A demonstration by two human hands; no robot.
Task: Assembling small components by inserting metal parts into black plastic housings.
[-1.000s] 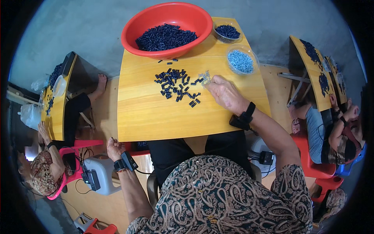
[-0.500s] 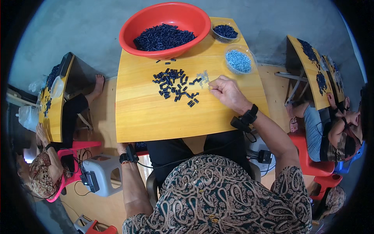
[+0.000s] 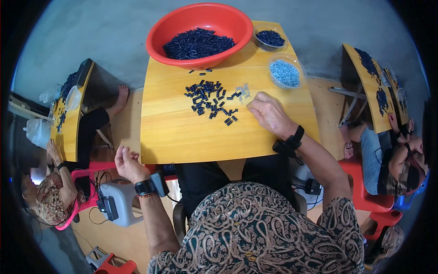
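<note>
My right hand [image 3: 272, 115] is over the table with its fingers pinched together; what they hold, if anything, is too small to make out. Just beyond its fingertips lies a small cluster of thin silvery pieces like screws [image 3: 243, 91]. To the left of these is a loose pile of short black pieces [image 3: 205, 97], some scattered toward me. Off the table's left edge, my left hand [image 3: 129, 165] is raised with its fingers loosely bent and apart, and nothing shows in it. Both wrists wear black straps with small boxes.
A big red basin [image 3: 155, 43] of black pieces stands at the far side of the yellow table [image 3: 191, 141]. Right of it are a clear tub of black pieces [image 3: 270, 38] and a clear tub of silvery pieces [image 3: 285, 74]. People sit at tables on both sides.
My left hand has come up from below the table's front left edge into plain sight. My right hand stays near the silvery pieces, its fingers more curled. The whole view has shifted slightly.
</note>
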